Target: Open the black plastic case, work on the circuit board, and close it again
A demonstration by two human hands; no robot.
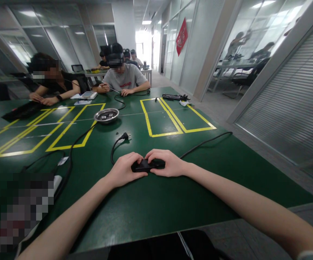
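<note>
Both my hands grip a black power adapter [145, 165] low over the green table [135, 209]. My left hand [125, 168] is closed around its left end, thumb along the near side and fingers on top. At the right end, my right hand [167, 163] is closed on it in the same way, covering part of it. A black cord curves from the left side to a plug [125, 136] lying on the table just beyond. Another black cable [205, 143] runs off to the right from behind my right hand.
Beyond the plug stands a steel bowl [106, 115] with small metal parts in it. Yellow tape rectangles [166, 134] mark the table. A folded black tripod-like item [176, 97] lies at the far edge. Two people sit across; a long cable [70, 159] runs along the left.
</note>
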